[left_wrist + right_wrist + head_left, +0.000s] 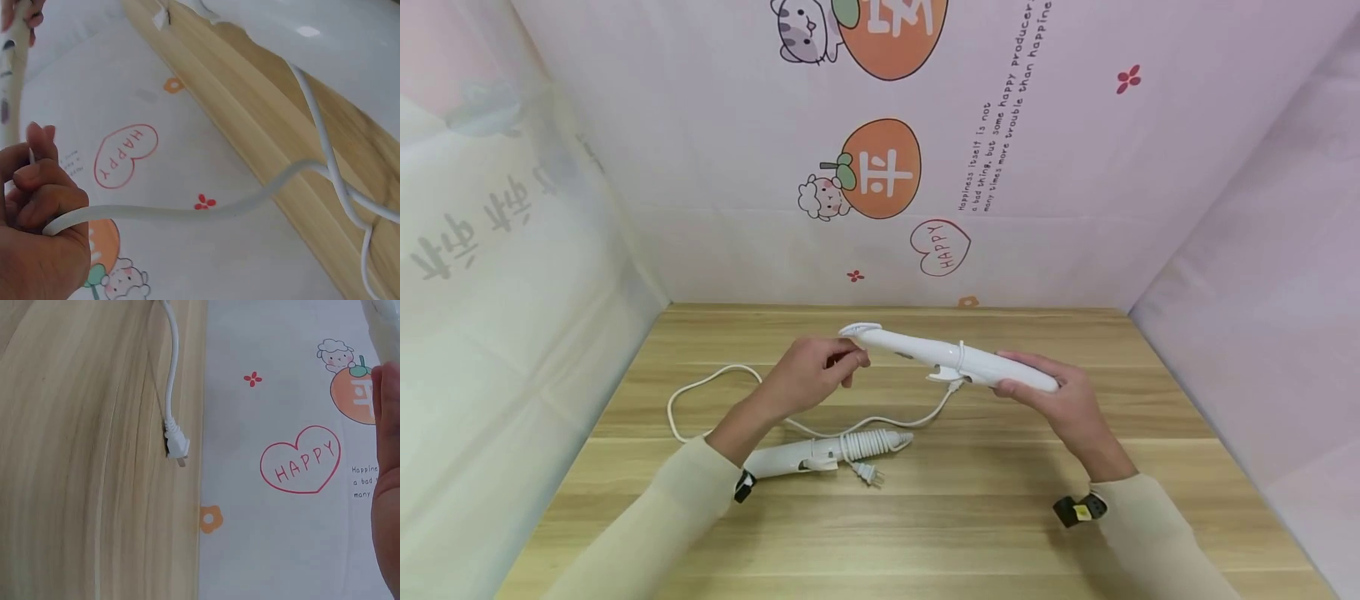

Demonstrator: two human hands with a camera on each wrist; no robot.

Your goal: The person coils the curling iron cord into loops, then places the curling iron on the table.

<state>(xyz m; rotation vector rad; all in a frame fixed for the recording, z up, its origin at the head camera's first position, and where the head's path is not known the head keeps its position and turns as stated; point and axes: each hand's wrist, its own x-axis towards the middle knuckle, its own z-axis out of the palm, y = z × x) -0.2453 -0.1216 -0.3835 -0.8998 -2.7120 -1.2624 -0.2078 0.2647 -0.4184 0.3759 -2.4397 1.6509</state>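
My right hand (1063,396) grips one end of a white curling iron (917,348), holding it tilted above the table. A small lever sticks out from its underside, and a thin white band of cord circles it mid-length. Left of the iron's far end, my left hand (820,375) has its fingers curled round a white power cord (156,212), which trails from the palm down toward the table. A second white curling iron (782,458) lies below my left wrist, cord wound round its narrower part and its plug (868,473) beside it.
On the wooden table (925,533), a loose white cord (887,421) curves behind the left hand, ending at another plug (177,445) below the held iron. Printed fabric walls (737,250) rise at the back and both sides.
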